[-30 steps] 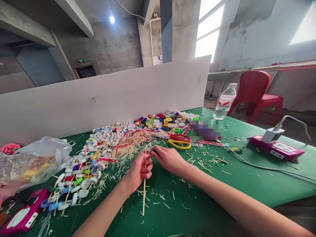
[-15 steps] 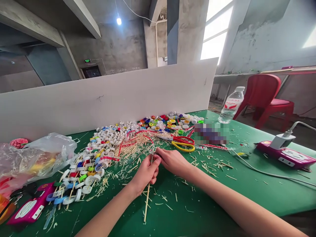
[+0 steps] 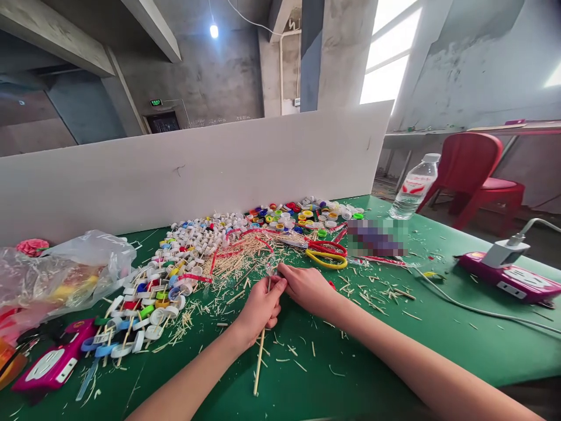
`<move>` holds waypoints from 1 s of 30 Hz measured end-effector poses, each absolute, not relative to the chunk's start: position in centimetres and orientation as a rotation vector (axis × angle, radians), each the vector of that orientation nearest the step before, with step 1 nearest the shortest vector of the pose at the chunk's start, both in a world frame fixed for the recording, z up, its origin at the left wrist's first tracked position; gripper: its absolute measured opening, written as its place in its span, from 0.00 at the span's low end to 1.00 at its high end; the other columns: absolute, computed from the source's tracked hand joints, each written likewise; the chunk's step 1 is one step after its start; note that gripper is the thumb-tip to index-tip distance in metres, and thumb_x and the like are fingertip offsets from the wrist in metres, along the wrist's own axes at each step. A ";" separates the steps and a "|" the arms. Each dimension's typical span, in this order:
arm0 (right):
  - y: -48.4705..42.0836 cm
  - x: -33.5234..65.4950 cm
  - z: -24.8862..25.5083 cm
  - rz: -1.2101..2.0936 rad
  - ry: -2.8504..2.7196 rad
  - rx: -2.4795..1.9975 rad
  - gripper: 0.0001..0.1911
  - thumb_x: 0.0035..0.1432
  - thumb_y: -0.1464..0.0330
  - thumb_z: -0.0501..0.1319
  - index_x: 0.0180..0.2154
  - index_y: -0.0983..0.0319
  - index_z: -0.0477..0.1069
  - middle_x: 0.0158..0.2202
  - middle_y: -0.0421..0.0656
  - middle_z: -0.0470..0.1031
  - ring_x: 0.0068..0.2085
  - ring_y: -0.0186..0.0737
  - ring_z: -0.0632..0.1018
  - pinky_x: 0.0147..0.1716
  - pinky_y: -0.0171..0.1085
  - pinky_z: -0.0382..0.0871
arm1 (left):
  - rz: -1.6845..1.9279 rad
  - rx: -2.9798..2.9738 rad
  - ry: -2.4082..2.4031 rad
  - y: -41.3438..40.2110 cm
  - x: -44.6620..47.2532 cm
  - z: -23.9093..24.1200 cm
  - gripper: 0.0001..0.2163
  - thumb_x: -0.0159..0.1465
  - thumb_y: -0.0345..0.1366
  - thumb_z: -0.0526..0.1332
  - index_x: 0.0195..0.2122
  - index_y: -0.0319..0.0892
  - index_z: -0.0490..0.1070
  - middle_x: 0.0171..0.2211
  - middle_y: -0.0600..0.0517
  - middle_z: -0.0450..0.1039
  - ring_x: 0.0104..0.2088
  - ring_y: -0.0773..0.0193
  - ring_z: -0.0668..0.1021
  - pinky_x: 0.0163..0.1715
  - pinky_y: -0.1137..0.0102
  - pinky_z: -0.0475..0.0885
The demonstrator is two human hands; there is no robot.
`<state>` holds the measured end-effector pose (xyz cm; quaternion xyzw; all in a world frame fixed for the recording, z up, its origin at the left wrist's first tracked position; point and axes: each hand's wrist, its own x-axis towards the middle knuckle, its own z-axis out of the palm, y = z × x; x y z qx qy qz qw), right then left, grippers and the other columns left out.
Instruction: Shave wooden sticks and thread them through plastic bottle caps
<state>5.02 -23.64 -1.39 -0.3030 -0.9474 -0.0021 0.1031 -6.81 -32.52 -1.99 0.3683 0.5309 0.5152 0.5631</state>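
My left hand [image 3: 258,310] is closed around a thin wooden stick [image 3: 258,371]. The stick's lower end points down toward the table's near side, and its upper end reaches up between my hands. My right hand [image 3: 307,286] is closed against the left fingertips, by the stick's top. A small shiny bit shows at its fingers and a red bit [image 3: 332,285] behind it; what it grips is mostly hidden. Just beyond lie scissors [image 3: 332,266] with yellow and red handles. A heap of cut sticks [image 3: 239,260], edged by red strips, lies ahead.
Bottle caps [image 3: 193,240], many on sticks, spread along the left and back. A plastic bag [image 3: 99,263] and a pink power strip [image 3: 55,365] lie left. At right are a water bottle [image 3: 414,190], a charger [image 3: 504,252] and its cable. A white board [image 3: 263,164] stands behind.
My hands hold nearly the same pose on the stick. The view has shifted slightly, and the red bit now shows behind my right hand.
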 end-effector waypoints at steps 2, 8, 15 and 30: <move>-23.8 5.0 -1.3 -0.023 -2.806 -0.921 0.13 0.68 0.61 0.44 0.40 0.60 0.63 0.35 0.44 0.77 0.32 0.40 0.78 0.22 0.37 0.44 | 1.214 0.862 1.259 -32.6 -6.8 -2.0 0.24 0.52 0.58 0.63 0.34 0.46 0.58 0.18 0.65 0.48 0.14 0.77 0.50 0.13 0.76 0.41; -24.6 4.8 -0.9 -0.065 -2.813 -1.004 0.10 0.67 0.65 0.46 0.42 0.61 0.63 0.38 0.46 0.77 0.34 0.41 0.79 0.22 0.37 0.46 | 1.220 0.853 1.305 -32.7 -6.7 -2.0 0.23 0.53 0.58 0.62 0.35 0.46 0.59 0.18 0.65 0.47 0.14 0.77 0.51 0.13 0.76 0.41; -25.0 4.4 -0.9 -0.103 -2.772 -1.121 0.10 0.67 0.66 0.47 0.43 0.61 0.64 0.38 0.46 0.77 0.33 0.43 0.79 0.21 0.38 0.45 | 1.228 0.857 1.330 -32.7 -6.7 -2.2 0.22 0.54 0.59 0.61 0.33 0.46 0.57 0.18 0.65 0.46 0.14 0.77 0.50 0.13 0.76 0.41; -23.8 5.1 -0.9 0.009 -2.811 -0.830 0.13 0.68 0.61 0.46 0.38 0.60 0.64 0.30 0.40 0.75 0.29 0.35 0.76 0.22 0.36 0.43 | 1.197 0.876 1.272 -32.9 -6.8 -1.6 0.24 0.52 0.58 0.63 0.35 0.45 0.57 0.19 0.65 0.48 0.16 0.78 0.51 0.13 0.78 0.41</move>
